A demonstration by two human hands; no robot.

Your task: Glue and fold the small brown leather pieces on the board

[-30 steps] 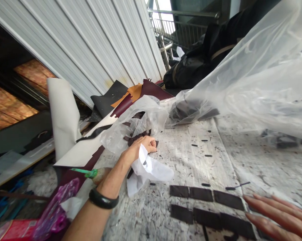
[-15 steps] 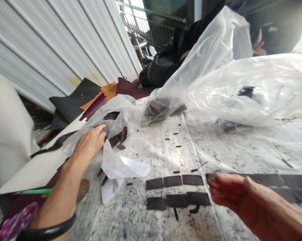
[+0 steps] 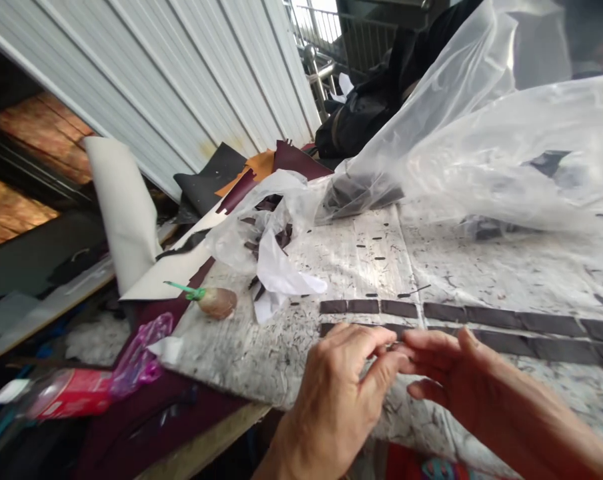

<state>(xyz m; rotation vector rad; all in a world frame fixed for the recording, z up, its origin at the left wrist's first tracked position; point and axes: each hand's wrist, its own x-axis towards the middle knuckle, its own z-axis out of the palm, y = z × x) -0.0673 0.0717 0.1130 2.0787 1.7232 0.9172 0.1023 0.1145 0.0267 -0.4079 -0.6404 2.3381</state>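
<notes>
Two rows of dark flat rectangular pieces lie on the stained pale tabletop; the back row shows in full, while my hands partly cover the front row. My left hand is at the near edge of the front row, thumb and fingers brought together; what they pinch, if anything, is too small to name. Fingertips of my right hand meet those of the left, its fingers extended and the palm turned inward. Several small dark strips lie behind the rows.
Clear plastic bags with dark pieces stand at the back. Left of the rows are a white cloth-like sheet, a brown lump with green tie, a purple bag and a red-labelled bottle. Corrugated metal rises behind.
My left hand has left the plastic bag of scraps and come right and nearer, to meet my right hand. The camera view has shifted, showing more of the left side and near edge.
</notes>
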